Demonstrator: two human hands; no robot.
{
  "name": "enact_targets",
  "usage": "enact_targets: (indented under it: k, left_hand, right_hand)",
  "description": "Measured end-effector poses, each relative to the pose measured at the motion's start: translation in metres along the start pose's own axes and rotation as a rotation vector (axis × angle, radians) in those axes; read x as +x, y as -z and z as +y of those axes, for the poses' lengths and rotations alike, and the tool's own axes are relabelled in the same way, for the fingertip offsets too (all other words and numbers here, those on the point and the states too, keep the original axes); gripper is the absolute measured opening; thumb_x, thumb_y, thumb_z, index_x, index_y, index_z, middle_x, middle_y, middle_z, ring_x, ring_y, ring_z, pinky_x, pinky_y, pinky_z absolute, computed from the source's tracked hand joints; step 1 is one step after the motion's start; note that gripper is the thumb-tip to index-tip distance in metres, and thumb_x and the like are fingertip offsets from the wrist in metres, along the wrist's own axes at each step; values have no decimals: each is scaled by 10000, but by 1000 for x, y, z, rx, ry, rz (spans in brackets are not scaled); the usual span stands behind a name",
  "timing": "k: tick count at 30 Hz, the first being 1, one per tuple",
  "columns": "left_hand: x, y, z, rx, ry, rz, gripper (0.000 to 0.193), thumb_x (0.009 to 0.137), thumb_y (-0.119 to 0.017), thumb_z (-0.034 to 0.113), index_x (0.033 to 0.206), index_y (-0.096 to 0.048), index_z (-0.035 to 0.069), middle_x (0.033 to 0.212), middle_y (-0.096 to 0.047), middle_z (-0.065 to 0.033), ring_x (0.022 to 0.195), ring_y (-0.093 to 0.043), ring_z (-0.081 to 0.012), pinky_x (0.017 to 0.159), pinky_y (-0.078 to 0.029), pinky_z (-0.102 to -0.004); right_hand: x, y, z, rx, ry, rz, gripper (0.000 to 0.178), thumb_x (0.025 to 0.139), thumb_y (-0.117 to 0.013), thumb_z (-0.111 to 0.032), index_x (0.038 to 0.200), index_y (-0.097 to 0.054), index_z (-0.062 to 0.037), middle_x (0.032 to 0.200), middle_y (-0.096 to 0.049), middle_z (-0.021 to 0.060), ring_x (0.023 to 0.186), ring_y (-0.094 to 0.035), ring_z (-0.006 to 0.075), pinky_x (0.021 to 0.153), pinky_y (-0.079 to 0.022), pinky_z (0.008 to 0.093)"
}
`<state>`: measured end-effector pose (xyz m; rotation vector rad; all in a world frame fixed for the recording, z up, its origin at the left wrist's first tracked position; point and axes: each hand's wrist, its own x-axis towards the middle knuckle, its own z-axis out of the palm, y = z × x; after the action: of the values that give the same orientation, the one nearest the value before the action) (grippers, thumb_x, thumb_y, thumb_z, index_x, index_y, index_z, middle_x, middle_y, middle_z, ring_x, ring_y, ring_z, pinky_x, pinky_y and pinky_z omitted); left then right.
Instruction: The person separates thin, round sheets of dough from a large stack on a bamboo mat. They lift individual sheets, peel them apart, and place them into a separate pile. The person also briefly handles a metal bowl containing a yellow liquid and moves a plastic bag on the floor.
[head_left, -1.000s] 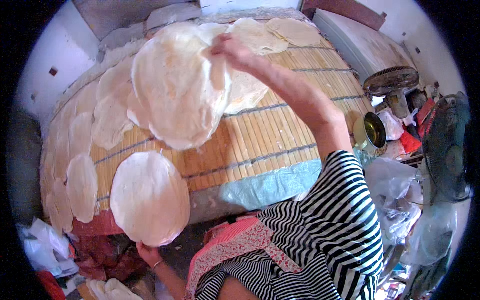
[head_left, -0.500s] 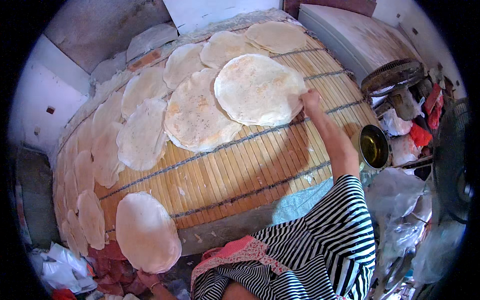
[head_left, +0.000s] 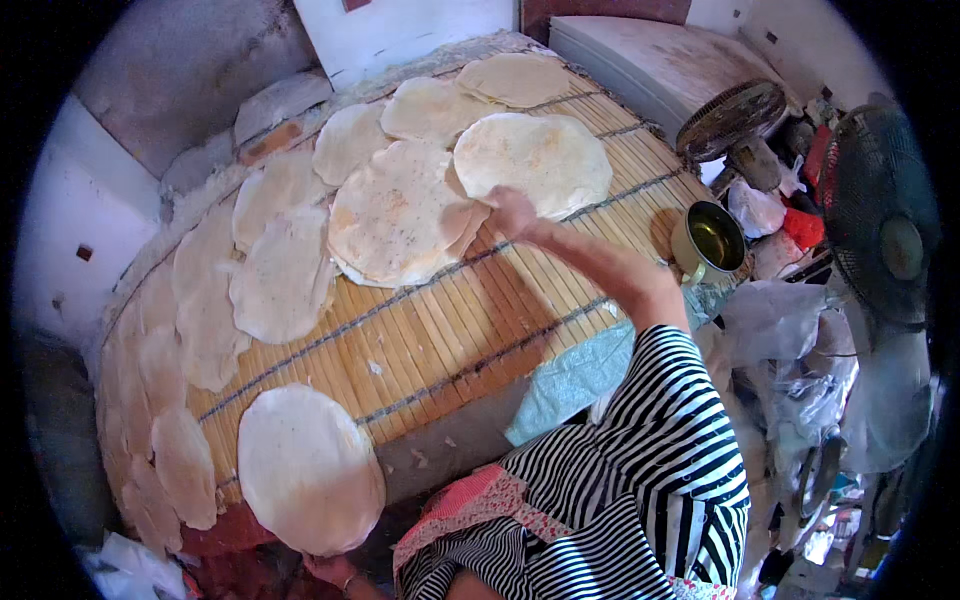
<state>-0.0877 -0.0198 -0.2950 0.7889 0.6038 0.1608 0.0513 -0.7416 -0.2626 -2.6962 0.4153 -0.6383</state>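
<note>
Head view — thin, round flatbread-like sheets laid out on a worktop (head_left: 460, 330) covered with yellow-brown wooden slats crossed by dark cords. At the near edge, left of the middle, a smooth whitish round sheet (head_left: 310, 460) lies partly over the slats, its lower part reaching out beyond the edge. The left hand (head_left: 330, 570) meets its lowest rim; the fingers are mostly hidden, so whether this grip is closed cannot be told. Toward the far side, a brown-speckled round sheet (head_left: 390, 215) lies with further layers showing beneath its rim; to its right, nearer the right end, is a cream round sheet with faint browned patches (head_left: 540, 165). The right hand (head_left: 512, 212) reaches in from the near edge, its fingertips bunched where these two rims meet — whether the grip pinches either one cannot be told. Plain beige round sheets (head_left: 280, 275), many overlapping, extend along the far edge and the left end. A cream-coloured pot with yellowish liquid (head_left: 690, 250) is at the near right corner. A light-blue plastic sheet (head_left: 570, 390) hangs over the near edge; beyond the right end is a dark, round fan (head_left: 735, 118).
</note>
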Motion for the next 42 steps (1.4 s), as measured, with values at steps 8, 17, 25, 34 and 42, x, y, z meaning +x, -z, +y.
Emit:
enact_targets:
  k: [8, 17, 25, 34, 42]
  left_hand:
    - [-7, -33, 24, -190, 2, -397, 430, 816, -414, 221, 1181, -369, -1, 1191, -428, -141, 1049, -442, -247, 860, -390, -382]
    - [3, -96, 24, 36, -59, -402, 352, 846, -449, 222, 1161, -360, 94, 1083, -482, -61, 965, -491, -193, 772, -443, -338]
    - [8, -99, 26, 103, -3, -402, 341, 797, -477, 231, 1083, -411, 57, 998, -530, -68, 891, -531, -184, 753, -440, -329]
    - [12, -102, 31, 122, -4, -347, 301, 749, -510, 196, 1027, -432, 112, 787, -519, 8, 650, -509, -88, 534, -421, -204]
    - [4, -120, 33, 404, -227, -370, 479, 632, -642, 4, 1044, -399, 29, 921, -501, -38, 801, -515, -126, 644, -445, -240]
  right_hand:
    - [-140, -60, -332, 800, 617, -576, 372, 695, -609, -110, 1031, -476, -17, 1083, -481, 160, 1029, -449, 291, 853, -381, 330]
    - [-177, -52, -480, 888, 641, -970, 580, 725, -623, -294, 1147, -390, 28, 1124, -443, 196, 1032, -435, 304, 876, -358, 328]
    - [-175, -77, -485, 1234, 278, -1351, 518, 698, -669, -235, 1108, -445, -12, 1037, -506, 81, 951, -474, 157, 805, -395, 261]
    - [-178, -94, -482, 1305, 209, -1329, 372, 719, -627, -55, 1058, -477, -26, 1031, -513, 39, 1007, -456, 134, 880, -361, 264]
    - [-179, -98, -480, 1236, 309, -1179, 235, 781, -568, -77, 1000, -514, -9, 919, -541, 16, 823, -500, 67, 712, -423, 198]
